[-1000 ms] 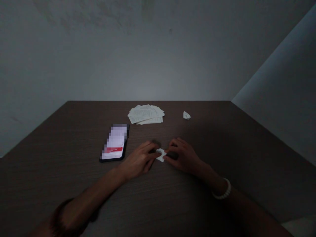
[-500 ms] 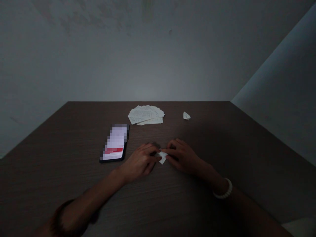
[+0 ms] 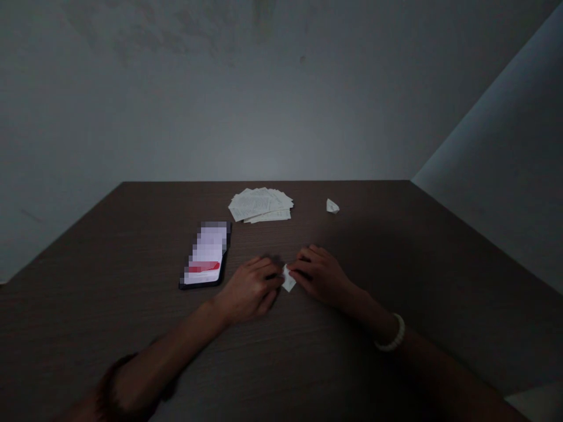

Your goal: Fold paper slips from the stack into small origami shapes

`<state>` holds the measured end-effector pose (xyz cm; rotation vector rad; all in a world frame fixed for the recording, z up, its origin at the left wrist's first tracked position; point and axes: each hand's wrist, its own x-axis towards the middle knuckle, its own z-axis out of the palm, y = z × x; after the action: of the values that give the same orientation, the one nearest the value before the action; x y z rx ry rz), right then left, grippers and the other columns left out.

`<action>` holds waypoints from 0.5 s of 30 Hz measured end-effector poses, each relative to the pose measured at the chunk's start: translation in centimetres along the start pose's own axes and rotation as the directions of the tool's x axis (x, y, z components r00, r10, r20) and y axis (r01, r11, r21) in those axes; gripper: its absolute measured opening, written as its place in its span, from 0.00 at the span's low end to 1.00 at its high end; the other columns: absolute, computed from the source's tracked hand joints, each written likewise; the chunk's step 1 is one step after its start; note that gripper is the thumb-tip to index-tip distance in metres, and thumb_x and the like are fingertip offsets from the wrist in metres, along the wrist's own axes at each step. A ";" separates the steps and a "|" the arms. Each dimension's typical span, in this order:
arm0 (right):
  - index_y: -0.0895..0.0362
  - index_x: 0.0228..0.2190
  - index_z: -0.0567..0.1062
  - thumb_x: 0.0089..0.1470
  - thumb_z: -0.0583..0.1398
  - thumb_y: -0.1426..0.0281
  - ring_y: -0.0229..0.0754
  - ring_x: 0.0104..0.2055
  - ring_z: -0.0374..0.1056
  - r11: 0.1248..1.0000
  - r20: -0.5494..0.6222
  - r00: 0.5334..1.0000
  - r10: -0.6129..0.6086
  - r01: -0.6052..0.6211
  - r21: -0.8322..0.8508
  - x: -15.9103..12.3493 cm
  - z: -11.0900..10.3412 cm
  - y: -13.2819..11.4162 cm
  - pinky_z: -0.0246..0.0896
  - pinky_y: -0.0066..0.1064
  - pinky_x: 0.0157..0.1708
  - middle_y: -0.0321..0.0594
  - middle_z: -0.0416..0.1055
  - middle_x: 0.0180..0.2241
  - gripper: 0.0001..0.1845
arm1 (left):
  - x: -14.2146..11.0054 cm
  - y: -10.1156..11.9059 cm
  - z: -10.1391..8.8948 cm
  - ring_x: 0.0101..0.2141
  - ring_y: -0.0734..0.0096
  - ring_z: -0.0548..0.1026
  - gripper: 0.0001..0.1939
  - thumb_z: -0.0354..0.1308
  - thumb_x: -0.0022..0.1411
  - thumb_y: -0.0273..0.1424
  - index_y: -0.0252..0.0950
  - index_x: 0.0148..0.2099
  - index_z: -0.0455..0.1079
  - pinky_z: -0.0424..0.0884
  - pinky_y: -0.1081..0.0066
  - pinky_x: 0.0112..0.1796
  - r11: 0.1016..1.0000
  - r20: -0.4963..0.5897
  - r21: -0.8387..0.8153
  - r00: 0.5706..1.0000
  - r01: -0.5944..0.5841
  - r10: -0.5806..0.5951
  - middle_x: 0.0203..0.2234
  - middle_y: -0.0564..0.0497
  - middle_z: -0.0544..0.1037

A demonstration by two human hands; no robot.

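A small folded white piece of paper (image 3: pixel 288 280) lies on the brown table between my two hands, its lower corner pointing toward me. My left hand (image 3: pixel 254 287) pinches at the paper's left edge, thumb and forefinger close together. From the other side, my right hand (image 3: pixel 322 274) has its thumb and fingertips closed on the paper's upper right part. My fingers cover both side edges of the paper. A pale beaded bracelet (image 3: pixel 393 334) circles my right wrist, and a dark band (image 3: pixel 115 384) is on my left forearm.
Left of my hands lies a phone (image 3: pixel 205 255) with a lit, blurred screen. A fanned stack of printed paper sheets (image 3: pixel 260 203) rests farther back. Right of it sits a small folded paper piece (image 3: pixel 332 206). Behind the table (image 3: pixel 145 217) stands a grey wall (image 3: pixel 272 105).
My right fingers have shifted slightly and drawn closer together on the paper. More of the paper's upper part shows now. The phone and sheets have stayed put.
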<state>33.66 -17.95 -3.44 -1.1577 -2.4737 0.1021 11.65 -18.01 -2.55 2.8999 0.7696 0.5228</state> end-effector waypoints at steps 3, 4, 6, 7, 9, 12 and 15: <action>0.51 0.41 0.77 0.61 0.57 0.68 0.43 0.39 0.60 1.000 0.010 1.000 -0.007 0.007 -0.006 0.0 -0.3 -0.2 0.54 0.35 0.39 0.40 0.67 0.35 0.09 | 0.1 0.2 -0.1 0.39 0.59 0.71 0.13 0.49 0.61 0.25 0.33 0.42 0.74 0.68 0.59 0.40 1.000 -0.011 0.022 1.000 0.011 -0.011 0.36 0.44 0.76; 0.51 0.41 0.77 0.61 0.57 0.68 0.43 0.39 0.60 1.000 0.018 1.000 -0.009 0.009 -0.012 0.0 -0.4 -0.2 0.54 0.35 0.39 0.40 0.67 0.35 0.09 | 0.1 0.2 0.0 0.39 0.58 0.72 0.13 0.49 0.61 0.25 0.33 0.41 0.74 0.68 0.59 0.40 0.999 -0.016 0.033 1.000 0.016 -0.016 0.36 0.44 0.76; 0.51 0.40 0.77 0.62 0.57 0.67 0.43 0.38 0.59 1.000 0.034 0.999 -0.006 0.007 -0.023 0.0 -0.6 -0.2 0.53 0.35 0.38 0.40 0.66 0.34 0.09 | 0.0 0.2 0.1 0.38 0.57 0.72 0.13 0.49 0.61 0.25 0.32 0.40 0.74 0.69 0.58 0.40 0.999 -0.028 0.049 0.999 0.020 -0.018 0.34 0.44 0.76; 0.51 0.40 0.77 0.62 0.56 0.67 0.43 0.38 0.59 1.000 0.041 0.999 -0.002 0.003 -0.024 0.0 -0.7 -0.2 0.53 0.35 0.37 0.40 0.66 0.34 0.09 | 0.0 0.2 0.1 0.38 0.57 0.72 0.13 0.48 0.61 0.25 0.32 0.40 0.74 0.69 0.58 0.40 0.998 -0.034 0.051 0.999 0.020 -0.018 0.34 0.44 0.76; 0.51 0.41 0.77 0.62 0.56 0.67 0.42 0.38 0.59 1.000 0.051 0.999 0.000 0.000 -0.016 0.0 -0.8 -0.1 0.53 0.34 0.37 0.40 0.65 0.34 0.10 | 0.0 0.2 0.3 0.39 0.58 0.72 0.12 0.49 0.61 0.25 0.33 0.40 0.74 0.70 0.58 0.41 0.999 -0.037 0.047 0.999 0.017 -0.015 0.34 0.44 0.76; 0.50 0.45 0.76 0.61 0.57 0.67 0.43 0.38 0.59 1.000 0.062 0.998 -0.023 0.022 0.013 -0.2 -0.8 0.1 0.54 0.34 0.38 0.41 0.65 0.35 0.12 | 0.0 0.1 0.3 0.39 0.58 0.72 0.14 0.49 0.60 0.25 0.32 0.44 0.73 0.70 0.58 0.41 0.999 -0.015 0.048 1.000 0.015 -0.014 0.35 0.44 0.75; 0.50 0.46 0.76 0.60 0.58 0.66 0.43 0.38 0.59 0.999 0.051 0.998 -0.038 0.037 0.033 -0.5 -0.6 0.5 0.55 0.35 0.39 0.41 0.66 0.36 0.13 | 0.0 0.1 0.0 0.40 0.58 0.71 0.18 0.49 0.61 0.25 0.33 0.52 0.69 0.70 0.58 0.40 0.998 0.032 0.065 0.999 0.011 -0.013 0.38 0.43 0.74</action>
<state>34.54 -18.04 -3.16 -1.1081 -2.5283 0.1624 11.74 -18.12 -2.54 2.9527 0.8139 0.4572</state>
